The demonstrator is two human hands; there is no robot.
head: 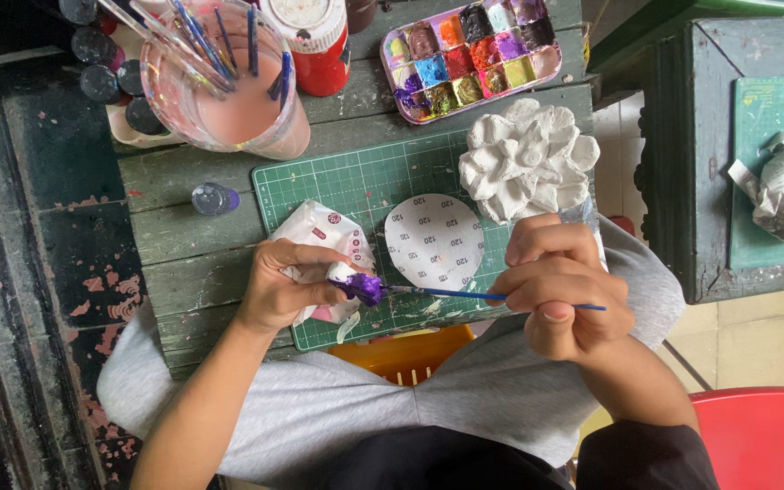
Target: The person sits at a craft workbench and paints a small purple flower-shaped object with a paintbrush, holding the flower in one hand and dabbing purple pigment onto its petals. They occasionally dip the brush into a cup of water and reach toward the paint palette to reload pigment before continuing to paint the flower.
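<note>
Left hand (276, 289): fingers curled in a closed grip around a small clay piece (361, 287) coated in purple paint, with a crumpled white wrapper (324, 234) bunched under the same hand.
Right hand (557, 292): pinched shut on a thin blue-handled paintbrush (465, 294), held nearly level, its tip touching the purple piece.
Purple piece: over the near left part of the green cutting mat (356, 181), just left of a round sandpaper disc (434, 240) lying flat on the mat.
White clay flower (528, 159): unpainted, on the mat's far right corner, just beyond the right hand.
Paint palette (469, 56): pink-rimmed tray of many small wells in mixed colours, beyond the mat, near the flower.
Water jar (229, 86): clear, holding cloudy pink water and several brushes, at the far left of the bench (183, 227).
Small bottle (214, 199): clear with a purple tint, lying on the bench just left of the mat.
Red container (315, 41): white-capped, beside the jar.
Bench: worn green planks, paint chipped.
</note>
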